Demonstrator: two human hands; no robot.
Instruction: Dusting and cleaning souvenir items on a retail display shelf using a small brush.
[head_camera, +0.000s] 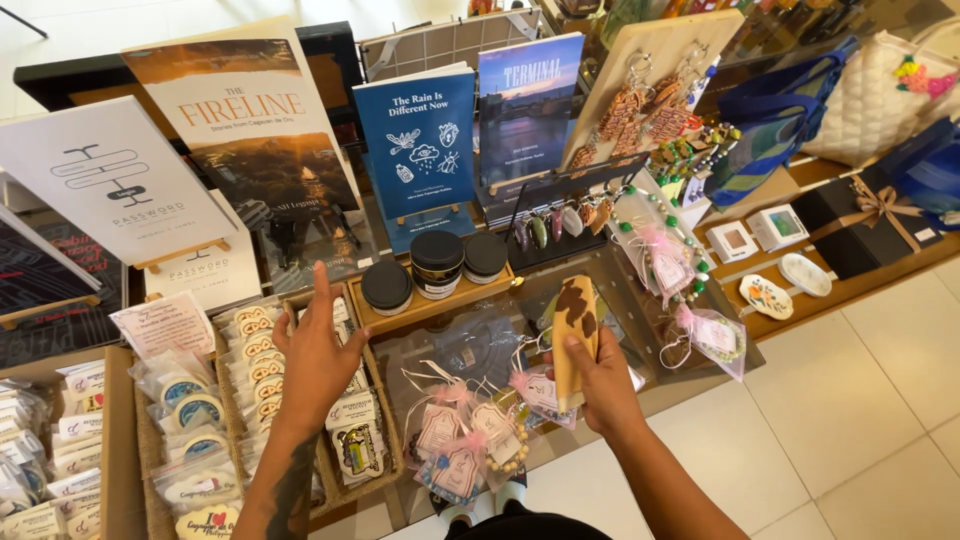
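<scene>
My right hand (603, 385) grips a long tan piece with dark brown patches (576, 325), held upright over a clear display stand. My left hand (315, 355) hovers flat, fingers together and extended, above a woven basket (385, 455) of small packaged stickers and badges. Between my hands lie small clear gift bags with pink ribbons (455, 435). Just beyond them, three black-lidded jars (437, 263) stand on a wooden tray.
Books on small easels stand at the back, among them a blue one (420, 140) and a white one (110, 180). A board with keychains (650, 95) leans at right. Bags (870, 95), small dishes (790, 285) and black boxes sit far right. Tiled floor lies below.
</scene>
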